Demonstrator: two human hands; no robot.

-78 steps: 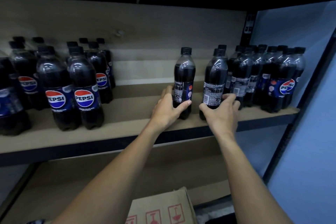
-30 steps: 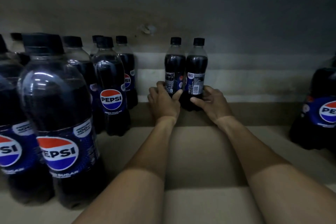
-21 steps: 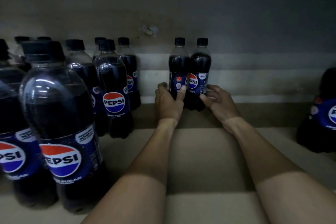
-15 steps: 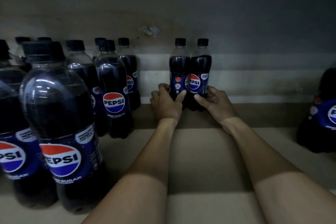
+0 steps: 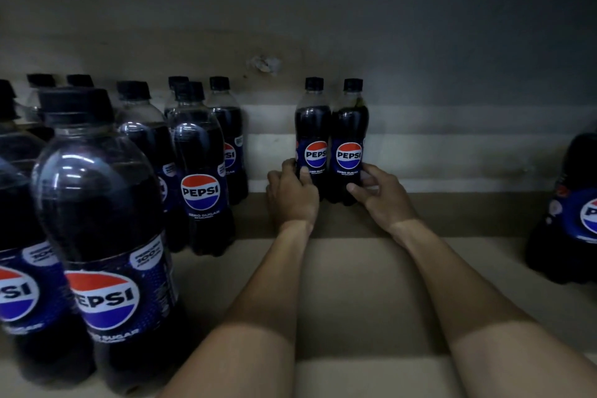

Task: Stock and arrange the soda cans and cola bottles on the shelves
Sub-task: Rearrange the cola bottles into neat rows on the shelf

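1. Pair in play: left bottle (image 5: 312, 139) and right bottle (image 5: 349, 142). Both are upright cola bottles with black caps on, sides touching, PEPSI logos facing us.
2. Location: both stand deep on the shelf (image 5: 355, 284), close to the back panel (image 5: 420, 74). We can't tell whether they touch it.
3. Our left hand (image 5: 292, 194) grasps the left bottle low down. The thumb lies across the front under the logo and the fingers curl round its left side.
4. Our right hand (image 5: 382, 194) grasps the right bottle the same way. The thumb is on the front near the base and the fingers wrap its right side.
5. Both forearms reach straight in over the bare shelf board.
6. The bottle group (image 5: 200, 171) stands upright on the left in several rows, the nearest ones large in the lower left. A strip of bare shelf separates it from the pair.
7. The edge bottle (image 5: 575, 213) is cut off by the frame on the right, well apart from the pair.
8. Light is dim. On the labels we read only "PEPSI" and "ZERO SUGAR"; the smaller print is unreadable.
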